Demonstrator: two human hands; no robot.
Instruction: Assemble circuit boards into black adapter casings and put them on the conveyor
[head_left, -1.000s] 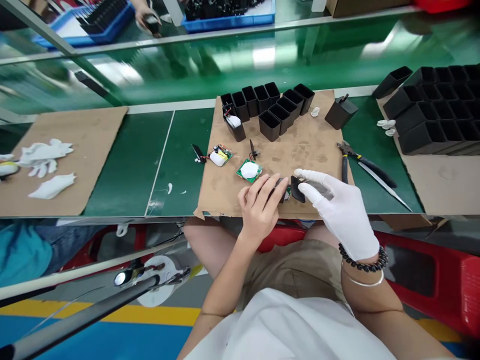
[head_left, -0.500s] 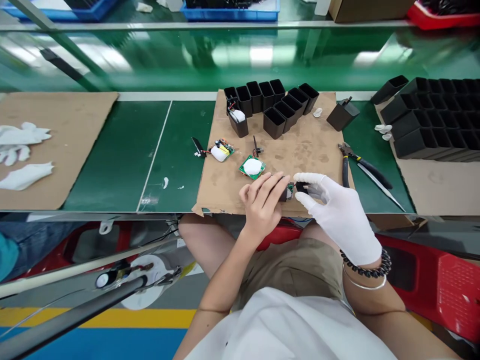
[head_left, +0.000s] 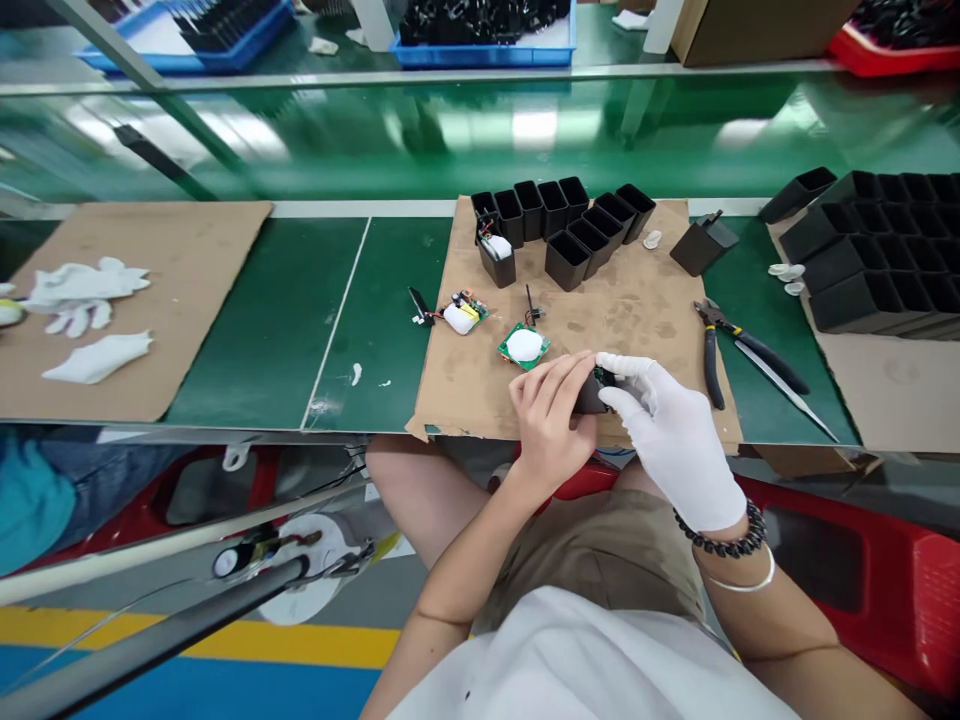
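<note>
My bare left hand (head_left: pixel 551 410) is closed around a small black plastic case (head_left: pixel 589 398) at the cardboard's front edge. My right hand (head_left: pixel 671 430), in a white glove, pinches a small black part (head_left: pixel 604 377) at the open end of this case; the fingers partly hide it. Just beyond my left hand lies a green circuit board (head_left: pixel 524 345) topped with a white pad, with a small black piece (head_left: pixel 533 314) on wires behind it. Farther left rests another circuit board (head_left: pixel 463 313), wired to a flat black piece (head_left: pixel 421 306).
Several open black cases (head_left: pixel 567 258) stand at the back of the cardboard (head_left: pixel 480 390); one case (head_left: pixel 497 262) has a board sticking out. Cutters (head_left: pixel 718 345) and tweezers (head_left: pixel 787 387) lie right, near stacked cases (head_left: pixel 862 270). White gloves (head_left: pixel 86 292) lie on the left cardboard.
The small black part has moved left, from a little outside the case to its opening, and the board end that showed there is now mostly hidden. The camera view has shifted slightly.
</note>
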